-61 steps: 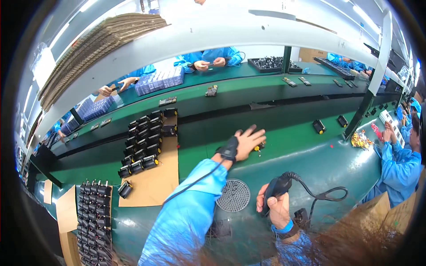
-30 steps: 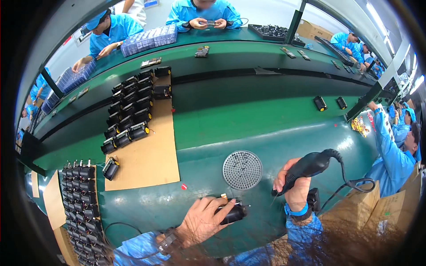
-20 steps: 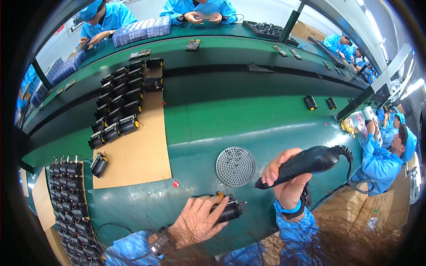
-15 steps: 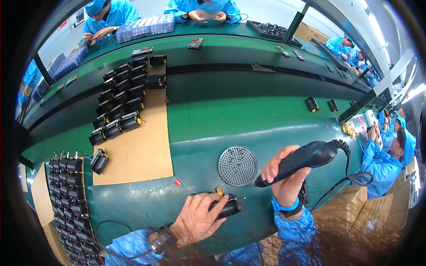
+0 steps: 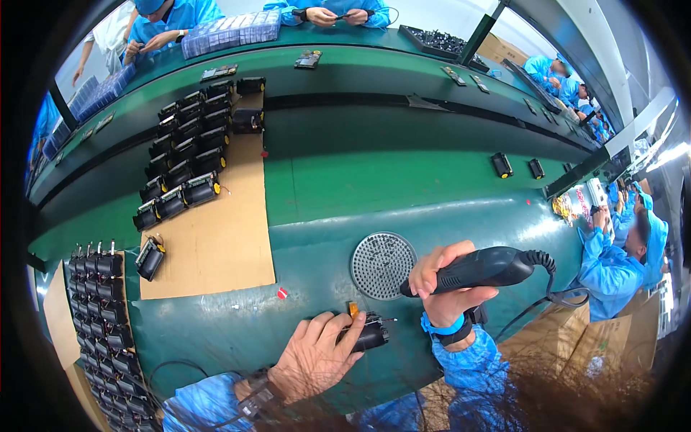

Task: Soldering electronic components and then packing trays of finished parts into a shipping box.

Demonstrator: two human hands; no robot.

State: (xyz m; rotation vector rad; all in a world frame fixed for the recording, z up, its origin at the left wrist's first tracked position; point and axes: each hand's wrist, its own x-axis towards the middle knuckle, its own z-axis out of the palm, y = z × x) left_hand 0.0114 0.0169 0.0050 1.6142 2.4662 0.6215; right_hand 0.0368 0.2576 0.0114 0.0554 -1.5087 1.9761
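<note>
My left hand (image 5: pixel 317 354) grips a black cylindrical device (image 5: pixel 372 334) lying on the green table, with its thumb and fingers around the near end. An orange flex ribbon (image 5: pixel 353 309) sticks up from the device, and a thin pin juts from its right end. In my right hand (image 5: pixel 448 282) is a black corded electric screwdriver (image 5: pixel 486 267), its coiled cable trailing to the right. The screwdriver's nose points left, just off the edge of a round grey tray (image 5: pixel 384 245) dotted with small dark pieces, perhaps screws. The bit itself is hard to make out.
Rows of black units (image 5: pixel 188 155) stand on a cardboard sheet (image 5: pixel 209 263) at left, with more in a block (image 5: pixel 104 317) nearer me. Circuit boards (image 5: pixel 308 59) lie on the far belt. Co-workers in blue sit across and at right (image 5: pixel 612 259).
My right hand has moved slightly left and down, bringing the screwdriver's nose closer to the tray and more level. The left hand still grips the device. The whole view has shifted a little.
</note>
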